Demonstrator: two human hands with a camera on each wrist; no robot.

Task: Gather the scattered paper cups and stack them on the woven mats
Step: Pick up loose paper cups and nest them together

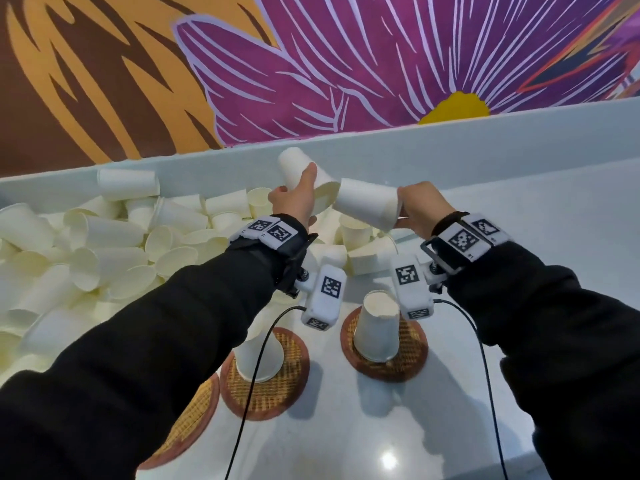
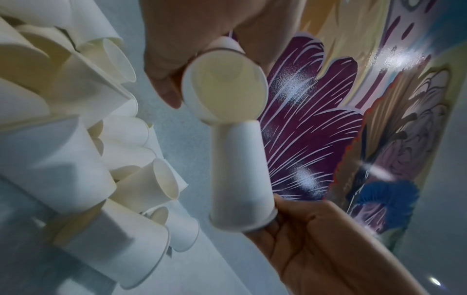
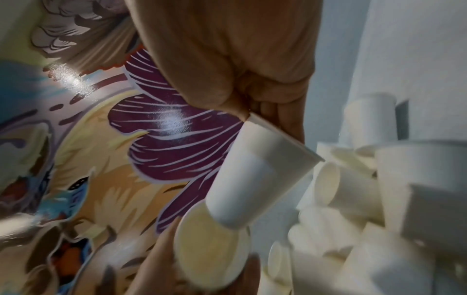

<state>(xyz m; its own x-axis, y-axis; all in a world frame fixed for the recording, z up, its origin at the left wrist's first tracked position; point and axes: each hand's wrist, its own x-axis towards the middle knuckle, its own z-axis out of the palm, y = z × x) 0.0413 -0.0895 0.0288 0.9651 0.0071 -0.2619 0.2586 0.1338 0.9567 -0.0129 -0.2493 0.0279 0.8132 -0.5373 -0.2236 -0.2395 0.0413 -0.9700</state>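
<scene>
Nearest, three round woven rattan mats [image 1: 408, 368] lie on the pale glossy tabletop [image 1: 450, 410]; two carry an upturned white paper cup [image 1: 377, 327], the leftmost half hidden by a black sleeve [image 1: 156, 341]; bare tabletop lies open to the right; above, the left hand [image 1: 294, 199] curls round a white cup [image 1: 304, 174], its mouth meeting the base of another cup [image 1: 367, 202] pinched at the rim by the right hand [image 1: 419, 209]; loose cups [image 1: 104, 244] heap left; behind, a floral mural [image 1: 346, 64].

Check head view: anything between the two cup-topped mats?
Nothing solid: bare white table separates the left mat from the right mat. A dangling wrist camera hangs above the gap. Seen in the head view only.
</scene>
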